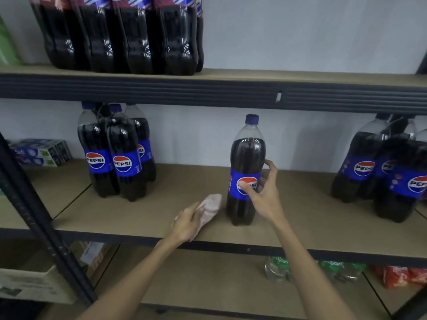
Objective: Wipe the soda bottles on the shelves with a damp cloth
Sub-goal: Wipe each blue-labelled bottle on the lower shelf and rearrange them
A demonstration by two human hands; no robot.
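Note:
A single Pepsi bottle [246, 162] with a blue cap and blue label stands upright on the middle shelf [300, 218]. My right hand [263, 190] curls round its label, thumb on the logo, fingers behind the bottle. My left hand [188, 221] grips a pale pink cloth [211, 205] that lies on the shelf just left of the bottle's base. A group of three Pepsi bottles [115, 155] stands to the left. Another cluster of Pepsi bottles [388, 172] stands at the right.
Several large cola bottles [122, 35] stand on the top shelf. Small boxes [39, 152] lie at the far left. A dark upright post [34, 204] slants at the left. On the bottom shelf are green-labelled bottles [284, 269], red packs [402, 276] and a cardboard box [27, 280].

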